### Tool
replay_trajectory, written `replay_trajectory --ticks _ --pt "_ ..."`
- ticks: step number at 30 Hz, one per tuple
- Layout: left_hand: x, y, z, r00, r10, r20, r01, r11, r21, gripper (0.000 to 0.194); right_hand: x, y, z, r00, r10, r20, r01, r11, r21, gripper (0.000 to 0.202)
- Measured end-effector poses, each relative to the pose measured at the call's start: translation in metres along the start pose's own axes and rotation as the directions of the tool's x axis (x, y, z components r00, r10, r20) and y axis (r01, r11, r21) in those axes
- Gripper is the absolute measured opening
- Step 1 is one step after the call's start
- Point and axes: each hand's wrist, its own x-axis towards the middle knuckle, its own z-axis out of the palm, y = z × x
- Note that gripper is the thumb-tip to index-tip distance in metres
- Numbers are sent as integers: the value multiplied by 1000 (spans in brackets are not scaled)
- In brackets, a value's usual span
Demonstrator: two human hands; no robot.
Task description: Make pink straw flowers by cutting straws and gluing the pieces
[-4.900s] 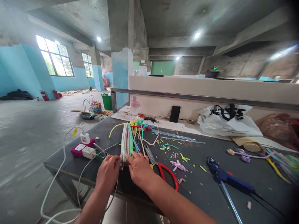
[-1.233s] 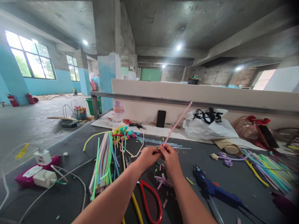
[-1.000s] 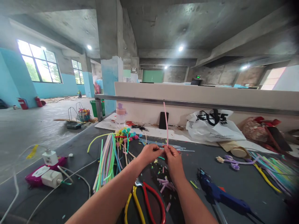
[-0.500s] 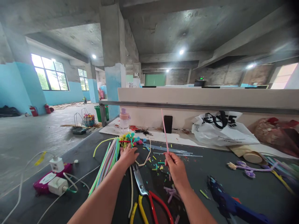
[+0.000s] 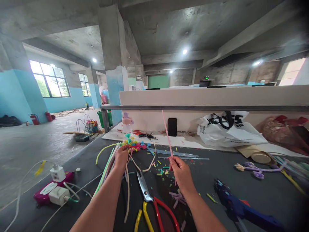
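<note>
Upright in my right hand [image 5: 180, 169] is a pink pipe cleaner [image 5: 166, 132], pinched near its lower end between thumb and fingers. My left hand [image 5: 121, 157] reaches to the far left of the table, its fingers closed at a small teal fuzzy flower piece [image 5: 127, 138] that stands up above them. Around it lie a heap of coloured fuzzy pieces [image 5: 140, 146] and a bundle of long pipe cleaners [image 5: 106, 174], partly hidden by my left forearm. Between my arms rest scissors [image 5: 145, 190] with blades parted and one red, one yellow handle.
A blue glue gun [image 5: 241, 206] lies at the right, near a purple pipe-cleaner flower [image 5: 258, 174]. Clear glue sticks [image 5: 176, 153] and cut scraps [image 5: 177, 198] litter the middle. Behind are a phone [image 5: 172, 127], a bottle [image 5: 127, 125] and a white bag [image 5: 229, 132]; a power strip [image 5: 48, 190] sits left.
My left hand has drawn left, and its spread fingers have closed at the teal piece. A cream pipe cleaner beside it has shifted left. My right hand still holds the pink one, almost unmoved.
</note>
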Motion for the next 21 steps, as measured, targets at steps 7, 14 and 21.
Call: replay_trajectory --ticks 7,14,21 --pt "-2 17 -8 995 -79 60 92 958 -270 21 1 4 2 1000 7 -9 -7 1000 4 34" --pt "-7 18 -4 986 -63 154 109 943 -314 22 -1 0 0 1000 30 4 -30 999 16 35" --pt "-8 11 -1 981 -52 186 107 949 -298 24 0 6 2 999 35 33 -36 999 12 34"
